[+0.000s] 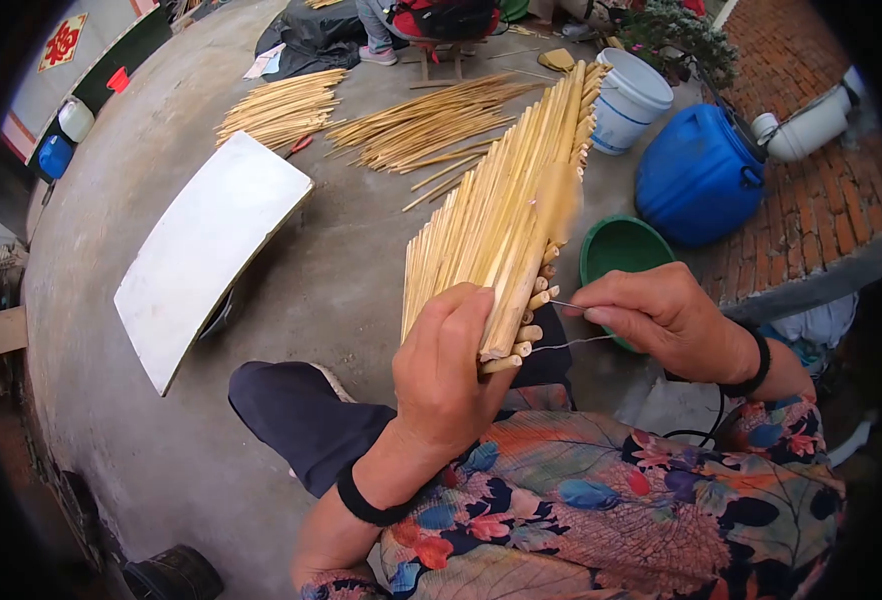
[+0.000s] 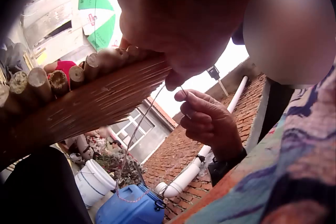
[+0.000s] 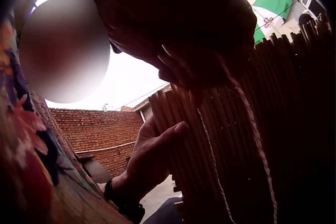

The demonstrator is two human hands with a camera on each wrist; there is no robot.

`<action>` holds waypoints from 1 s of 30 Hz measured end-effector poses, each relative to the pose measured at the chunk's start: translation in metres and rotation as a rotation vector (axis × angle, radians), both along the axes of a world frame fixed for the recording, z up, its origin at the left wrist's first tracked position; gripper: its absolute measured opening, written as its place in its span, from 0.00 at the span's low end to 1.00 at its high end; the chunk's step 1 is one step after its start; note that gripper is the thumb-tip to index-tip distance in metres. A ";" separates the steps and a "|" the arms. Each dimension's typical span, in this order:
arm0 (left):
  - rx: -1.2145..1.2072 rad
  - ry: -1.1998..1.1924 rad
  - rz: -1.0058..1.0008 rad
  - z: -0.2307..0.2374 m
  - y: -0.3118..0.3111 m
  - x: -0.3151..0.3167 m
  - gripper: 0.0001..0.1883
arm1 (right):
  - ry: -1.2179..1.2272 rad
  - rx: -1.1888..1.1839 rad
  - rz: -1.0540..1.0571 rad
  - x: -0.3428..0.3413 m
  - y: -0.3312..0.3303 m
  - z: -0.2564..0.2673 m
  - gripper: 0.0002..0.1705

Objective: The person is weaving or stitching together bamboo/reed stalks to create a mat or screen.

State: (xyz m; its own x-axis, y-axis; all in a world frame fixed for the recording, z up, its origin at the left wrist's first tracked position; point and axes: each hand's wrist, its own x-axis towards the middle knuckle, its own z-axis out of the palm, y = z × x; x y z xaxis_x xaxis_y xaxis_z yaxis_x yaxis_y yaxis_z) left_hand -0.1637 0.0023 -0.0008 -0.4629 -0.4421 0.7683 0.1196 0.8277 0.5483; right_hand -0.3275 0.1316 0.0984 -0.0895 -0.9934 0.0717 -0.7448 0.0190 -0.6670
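Observation:
A panel of pale stalks (image 1: 491,220) laid side by side slants up over the lap, its cut ends facing right. The left hand (image 1: 443,375) grips its near end, fingers over the top; in the right wrist view the left thumb lies on the underside. Just right of the cut ends, the right hand (image 1: 666,315) pinches a thin needle-like piece (image 1: 567,304) between thumb and forefinger, its tip at the stalks. A thin cord (image 1: 586,341) runs from the stalk ends toward the right hand. Two twisted strands (image 3: 212,155) hang below the right hand in the right wrist view.
A white board (image 1: 216,245) stands at the left on the concrete floor. Loose stalk piles (image 1: 426,120) lie ahead. To the right are a green basin (image 1: 621,245), a white bucket (image 1: 633,100), a blue barrel (image 1: 699,175) and a brick surface (image 1: 811,215). Another person sits at the top.

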 end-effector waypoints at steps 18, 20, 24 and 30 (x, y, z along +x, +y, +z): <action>-0.180 0.043 -0.151 -0.002 -0.003 -0.001 0.13 | 0.140 0.187 -0.027 0.005 0.013 0.025 0.10; -0.180 0.063 -0.170 -0.005 -0.004 -0.005 0.11 | 0.094 0.135 0.002 0.003 0.013 0.018 0.09; -0.136 0.071 -0.185 -0.006 -0.006 -0.003 0.11 | 0.079 0.115 0.021 0.000 0.007 0.013 0.10; -0.241 0.098 -0.113 -0.007 -0.015 0.001 0.10 | 0.107 0.043 0.072 0.000 -0.004 0.005 0.09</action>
